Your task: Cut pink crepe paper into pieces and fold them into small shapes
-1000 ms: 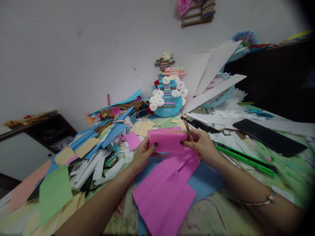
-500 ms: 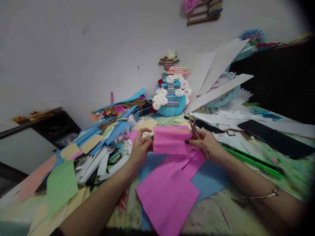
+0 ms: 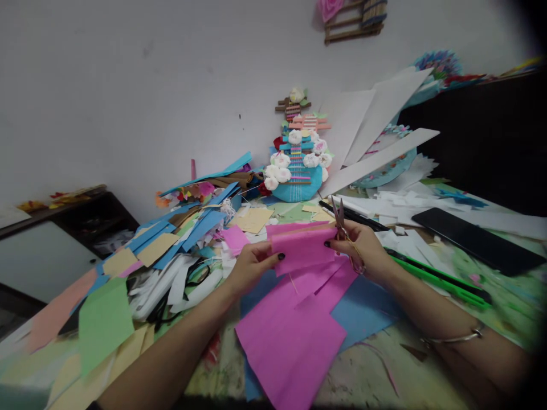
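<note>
A folded piece of pink crepe paper [image 3: 301, 249] is stretched between my two hands above the table. My left hand [image 3: 255, 263] pinches its left end, thumb on the near face. My right hand [image 3: 361, 247] grips the right end between thumb and fingers. That same hand also keeps a pair of scissors [image 3: 341, 221], with the blades pointing up and the gold handles against the palm. Below lie larger sheets of pink paper [image 3: 294, 341], resting on a blue sheet [image 3: 363, 313].
Paper scraps and strips [image 3: 205, 225] crowd the left side. To the right lie a black phone [image 3: 476, 239], a green cutter [image 3: 440, 279] and white offcuts. A blue paper pipa-shaped craft with white flowers [image 3: 294, 185] stands at the back near the wall.
My left hand has shifted its grip, its thumb now further over the near face of the folded paper. The paper tilts slightly; the scissors stay in my right hand.
</note>
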### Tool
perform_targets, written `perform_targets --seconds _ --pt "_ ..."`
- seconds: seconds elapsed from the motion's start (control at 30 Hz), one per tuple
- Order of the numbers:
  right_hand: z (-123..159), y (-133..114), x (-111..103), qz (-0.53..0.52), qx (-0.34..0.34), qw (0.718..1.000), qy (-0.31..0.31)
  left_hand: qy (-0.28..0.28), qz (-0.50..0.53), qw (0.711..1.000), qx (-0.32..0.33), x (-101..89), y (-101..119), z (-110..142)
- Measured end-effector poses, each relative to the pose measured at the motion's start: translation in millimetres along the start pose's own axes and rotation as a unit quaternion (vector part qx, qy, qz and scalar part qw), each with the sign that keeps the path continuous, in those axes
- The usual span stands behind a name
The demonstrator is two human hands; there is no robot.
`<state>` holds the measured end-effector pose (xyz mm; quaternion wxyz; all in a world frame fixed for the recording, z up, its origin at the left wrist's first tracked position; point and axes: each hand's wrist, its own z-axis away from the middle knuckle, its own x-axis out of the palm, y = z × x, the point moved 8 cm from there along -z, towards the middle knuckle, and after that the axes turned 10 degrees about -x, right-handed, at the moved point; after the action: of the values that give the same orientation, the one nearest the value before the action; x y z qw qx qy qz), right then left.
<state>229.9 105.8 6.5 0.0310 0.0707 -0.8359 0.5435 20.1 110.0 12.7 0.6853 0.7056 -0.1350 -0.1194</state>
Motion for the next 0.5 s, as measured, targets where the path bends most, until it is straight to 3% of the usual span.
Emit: perform_targets --seconds 0.3,0.5 --pt "2.6 1.0 14.3 -0.012 0.026 0.998 -0.049 0.06 0.009 0.998 -0.031 -15.8 -17.4 -6.7" --pt "4.4 3.3 13.1 -0.035 0.038 0.998 -0.04 0.033 0.061 0.997 -0.034 -13.8 -20.4 -8.2"
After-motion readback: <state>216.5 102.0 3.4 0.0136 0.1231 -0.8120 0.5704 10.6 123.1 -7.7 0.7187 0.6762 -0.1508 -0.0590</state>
